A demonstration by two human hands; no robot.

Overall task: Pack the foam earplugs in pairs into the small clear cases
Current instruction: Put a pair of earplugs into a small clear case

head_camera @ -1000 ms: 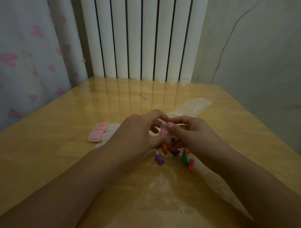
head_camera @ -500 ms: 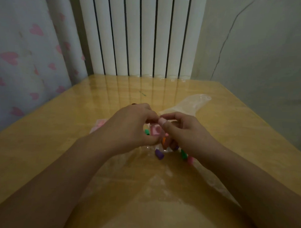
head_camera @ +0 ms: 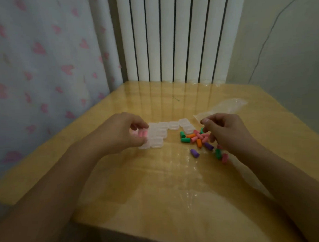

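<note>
Left hand point(head_camera: 122, 133) grip round pink-filled case point(head_camera: 141, 133)

I can read no text, label, brand or number anywhere in front of me: the clear cases point(head_camera: 157, 137), the foam earplugs point(head_camera: 198, 138) and the plastic bag point(head_camera: 226, 107) carry no lettering I can make out

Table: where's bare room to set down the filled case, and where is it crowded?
Free: the far table strip between the radiator and the empty cases; the left edge beyond the left hand, which holds the filled case. Crowded: the loose earplugs beside the right hand; plastic film covers the near middle.
</note>
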